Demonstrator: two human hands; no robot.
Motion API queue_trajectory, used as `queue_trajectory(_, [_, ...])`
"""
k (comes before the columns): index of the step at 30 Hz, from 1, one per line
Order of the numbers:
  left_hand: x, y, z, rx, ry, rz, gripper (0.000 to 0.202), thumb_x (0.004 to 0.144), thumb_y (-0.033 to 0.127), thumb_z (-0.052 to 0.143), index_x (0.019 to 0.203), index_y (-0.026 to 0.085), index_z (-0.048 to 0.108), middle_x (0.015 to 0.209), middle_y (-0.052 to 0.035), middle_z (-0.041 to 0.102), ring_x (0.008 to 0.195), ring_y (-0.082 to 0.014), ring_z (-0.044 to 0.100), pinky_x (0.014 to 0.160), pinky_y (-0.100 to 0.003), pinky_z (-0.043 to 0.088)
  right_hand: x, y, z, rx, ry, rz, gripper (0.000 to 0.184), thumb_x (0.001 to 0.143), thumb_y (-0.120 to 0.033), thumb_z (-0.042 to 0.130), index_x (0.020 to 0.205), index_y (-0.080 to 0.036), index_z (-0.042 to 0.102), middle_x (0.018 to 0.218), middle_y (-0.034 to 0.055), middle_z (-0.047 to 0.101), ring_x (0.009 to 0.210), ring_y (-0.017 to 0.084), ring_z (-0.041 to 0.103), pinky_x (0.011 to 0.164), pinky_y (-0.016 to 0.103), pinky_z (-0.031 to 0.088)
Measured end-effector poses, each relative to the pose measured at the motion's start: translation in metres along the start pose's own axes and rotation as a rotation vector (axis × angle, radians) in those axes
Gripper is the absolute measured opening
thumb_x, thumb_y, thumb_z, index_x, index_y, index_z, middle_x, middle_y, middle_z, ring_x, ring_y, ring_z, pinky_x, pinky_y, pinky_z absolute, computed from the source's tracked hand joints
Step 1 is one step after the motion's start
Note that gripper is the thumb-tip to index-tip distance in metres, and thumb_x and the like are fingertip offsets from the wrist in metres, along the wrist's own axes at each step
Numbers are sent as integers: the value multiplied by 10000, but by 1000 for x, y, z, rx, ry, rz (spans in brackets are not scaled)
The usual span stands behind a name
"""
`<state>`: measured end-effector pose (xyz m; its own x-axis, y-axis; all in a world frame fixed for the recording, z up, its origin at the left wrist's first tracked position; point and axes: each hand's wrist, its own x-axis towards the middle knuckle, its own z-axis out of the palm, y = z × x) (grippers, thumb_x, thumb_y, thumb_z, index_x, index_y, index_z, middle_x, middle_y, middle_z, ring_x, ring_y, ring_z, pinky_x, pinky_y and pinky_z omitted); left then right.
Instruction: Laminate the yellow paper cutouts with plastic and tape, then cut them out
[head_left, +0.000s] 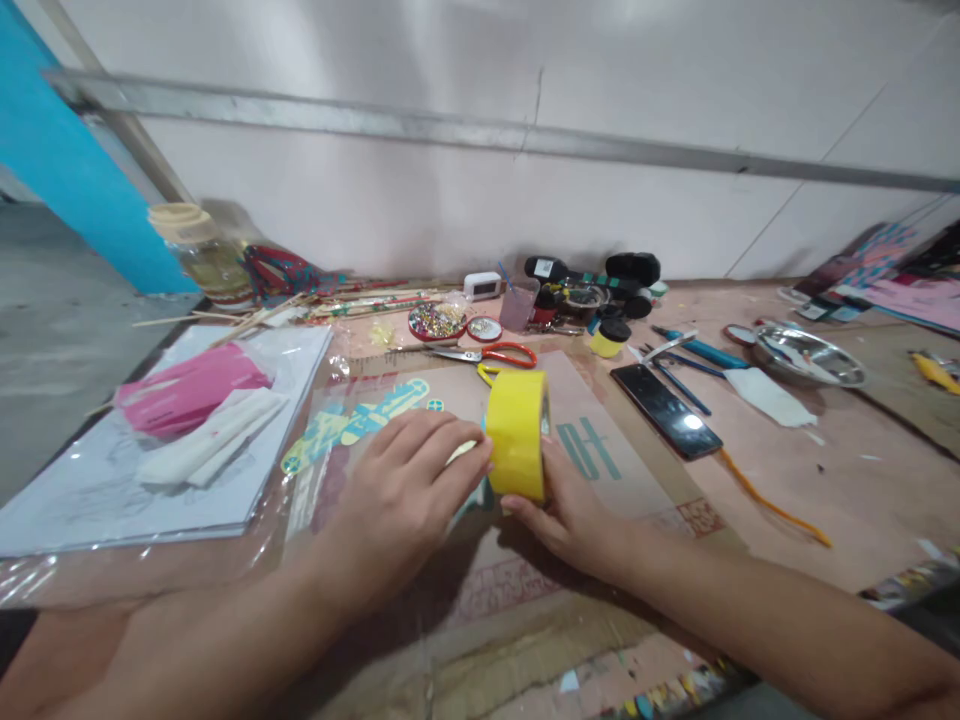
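A yellow roll of tape (516,432) stands on edge on a brown cardboard sheet (600,470) with teal print. My right hand (570,515) grips the roll from below and the right, fingers wrapped round it. My left hand (401,495) lies to the roll's left, fingers curled, its fingertips touching the roll's side and pressing down on a clear plastic sleeve holding a blue and yellow cutout (360,425).
Orange-handled scissors (491,353) lie just behind the roll. A black phone (664,410), blue pens (694,350), a metal bowl (810,355), small jars (609,338) and a bead dish (437,322) sit further back. Papers with a pink sheet (187,395) lie left.
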<state>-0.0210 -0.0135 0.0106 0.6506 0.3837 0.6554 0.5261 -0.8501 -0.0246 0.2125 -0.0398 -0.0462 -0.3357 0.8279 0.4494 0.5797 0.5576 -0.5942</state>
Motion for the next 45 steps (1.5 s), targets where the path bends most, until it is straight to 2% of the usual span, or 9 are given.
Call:
queue_trajectory(3, [0,3,1,-53,-2,-45,217,923,96,633,1124,176,640,1112,-91,726,1046,-271,645,976,-456,501,-2,1,1,-12,14,-12,397,976,-477,568,1270,-212,534,1188,150,675,1090,335,636,958,519,541])
queue_trajectory(8, [5,4,6,-159,110,-147,111,934,103,633,990,197,647,1000,-49,734,945,-228,665,877,-408,541,-3,1,3,-13,25,-8,438,963,-480,577,1320,-244,484,1213,144,670,1101,338,646,952,535,553])
queue_trajectory(17, [2,9,20,-205,210,-182,155,920,100,667,1031,207,655,995,-41,730,941,-195,681,902,-368,556,-5,4,6,-22,38,26,457,979,-508,543,1323,-212,490,1201,151,656,1100,335,635,952,532,547])
queue_trajectory(21, [1,8,21,-233,152,-241,100,916,106,650,910,205,639,1040,-66,691,974,-208,680,881,-370,572,-4,5,7,9,52,53,434,970,-524,557,1262,-202,540,1154,145,663,1046,327,637,912,510,552])
queue_trajectory(24, [3,0,18,-223,131,-290,86,928,194,672,1001,209,629,1117,-88,649,1058,-235,654,916,-401,570,-1,4,6,32,55,65,398,970,-515,562,1212,-200,567,1114,136,671,1018,320,632,889,490,549])
queue_trajectory(26, [4,-5,15,-187,123,-304,235,919,263,706,1128,214,612,1167,-101,628,1120,-258,624,967,-443,550,0,2,4,26,41,48,390,969,-516,565,1193,-197,579,1095,131,671,1011,317,623,897,487,538])
queue_trajectory(34, [7,-7,2,-65,31,-204,120,929,217,681,1048,235,688,1178,-89,651,1106,-271,600,1012,-478,506,1,0,-1,-33,-24,-19,360,972,-476,581,1199,-198,564,1132,141,670,1075,332,606,980,523,494])
queue_trajectory(40, [9,-7,-2,-33,34,-165,51,930,198,670,966,200,705,1115,-94,700,1092,-277,617,989,-465,516,3,-3,0,-59,-31,-52,367,974,-513,566,1152,-192,575,1078,135,683,1040,333,614,953,525,501])
queue_trajectory(45, [7,-9,1,-50,35,-128,102,932,160,636,993,216,696,1086,-76,728,1032,-254,647,965,-453,516,3,-3,-1,-47,-28,-30,375,979,-510,558,1173,-189,576,1061,130,688,1019,322,621,956,523,504])
